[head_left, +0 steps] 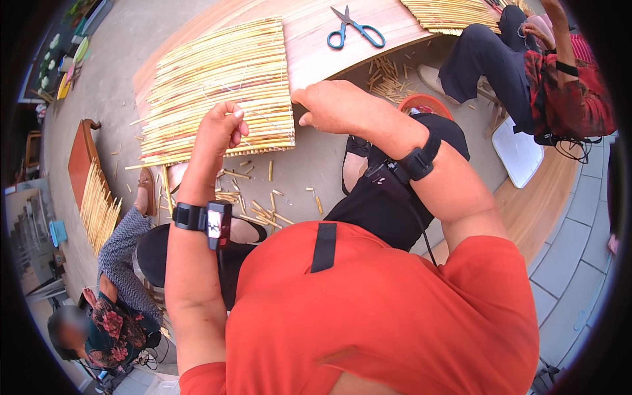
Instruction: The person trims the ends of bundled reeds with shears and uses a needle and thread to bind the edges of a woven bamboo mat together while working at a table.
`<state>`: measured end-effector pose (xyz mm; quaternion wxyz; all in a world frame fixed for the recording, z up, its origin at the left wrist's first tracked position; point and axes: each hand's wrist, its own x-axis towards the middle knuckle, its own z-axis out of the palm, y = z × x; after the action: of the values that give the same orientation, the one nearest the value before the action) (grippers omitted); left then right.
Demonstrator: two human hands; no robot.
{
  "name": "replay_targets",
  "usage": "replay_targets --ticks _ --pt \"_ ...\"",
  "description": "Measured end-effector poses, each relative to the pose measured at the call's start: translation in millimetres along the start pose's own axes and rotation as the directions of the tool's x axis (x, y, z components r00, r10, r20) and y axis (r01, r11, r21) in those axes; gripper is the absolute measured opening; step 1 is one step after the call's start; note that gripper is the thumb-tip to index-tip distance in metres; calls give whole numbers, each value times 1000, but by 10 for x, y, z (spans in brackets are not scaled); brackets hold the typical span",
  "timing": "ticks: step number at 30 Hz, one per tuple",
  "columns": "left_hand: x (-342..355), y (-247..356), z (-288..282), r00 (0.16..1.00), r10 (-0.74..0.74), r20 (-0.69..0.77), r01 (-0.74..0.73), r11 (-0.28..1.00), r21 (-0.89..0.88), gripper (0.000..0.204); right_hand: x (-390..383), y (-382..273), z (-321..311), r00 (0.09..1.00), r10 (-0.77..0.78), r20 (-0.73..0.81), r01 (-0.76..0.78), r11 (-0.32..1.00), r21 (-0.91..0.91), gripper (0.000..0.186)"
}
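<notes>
A mat of thin yellow sticks (197, 72), laced with fine white string, lies at the front of a pale wooden table (313, 62). Over its lower middle is my left hand (224, 125), thumb and fingertips pinched together; what they hold is too small to make out, though fine string shows beside them. My right hand (326, 105) is at the mat's right edge with curled fingers, partly hidden under the hand, so I cannot see what is in them. Scissors with teal handles (355, 33) lie open on the table behind my hands.
Cut stick pieces (263, 214) litter the floor. A red basin (421, 102) is beside my knee. Co-workers sit at right (559, 85) and lower left (112, 322). More sticks (99, 210) lean on a brown board at left; another mat (447, 14) lies at back right.
</notes>
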<state>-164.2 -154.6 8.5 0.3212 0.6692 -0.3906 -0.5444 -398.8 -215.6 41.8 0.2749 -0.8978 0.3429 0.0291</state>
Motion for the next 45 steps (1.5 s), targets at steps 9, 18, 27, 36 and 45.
replay_targets --ticks 9,18,27,36,45 --pt "-427 986 141 907 214 364 -212 976 -46 15 106 -156 -4 965 -220 144 -10 518 855 23" --pt "-437 1258 -446 960 242 145 -277 904 326 14 123 252 -153 992 -88 -86 111 333 937 21" --pt "-196 827 -1004 881 466 -80 -275 644 714 21 106 299 -146 953 -95 -289 285 -49 957 19" --pt "12 -417 219 723 664 190 -526 352 774 44 -38 311 -452 886 165 -433 462 -235 855 20" --pt "160 -735 644 530 770 356 -483 -71 873 7 -491 902 -926 727 167 -666 667 -403 627 20"
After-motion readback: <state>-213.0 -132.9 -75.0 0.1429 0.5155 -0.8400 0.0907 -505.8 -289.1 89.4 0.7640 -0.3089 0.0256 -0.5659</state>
